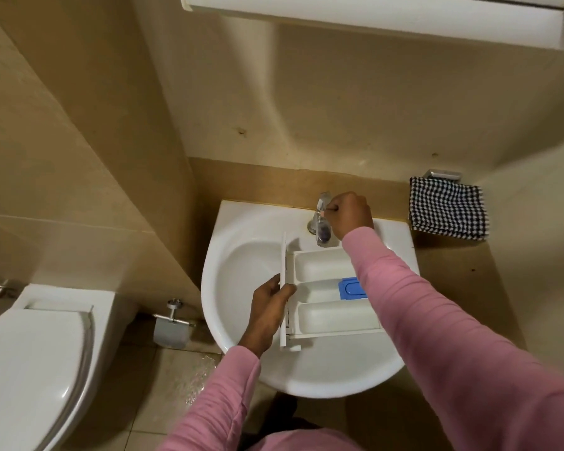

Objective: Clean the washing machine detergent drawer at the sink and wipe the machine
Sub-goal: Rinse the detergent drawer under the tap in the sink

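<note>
Sink (pixel 241 265) on beige tiled wall, toilet (pixel 36 353) beside; checked towel (pixel 448 208)

You have the detergent drawer (pixel 323 265) across the basin of the sink (pixel 306 379), reaching toward its right edge; the tap (pixel 321 229) stands at the back edge.

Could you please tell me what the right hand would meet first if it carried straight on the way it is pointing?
The tap: the right hand is at it now, fingers seemingly curled round its lever. Past that comes the beige wall behind the sink, though depth is hard to judge.
</note>
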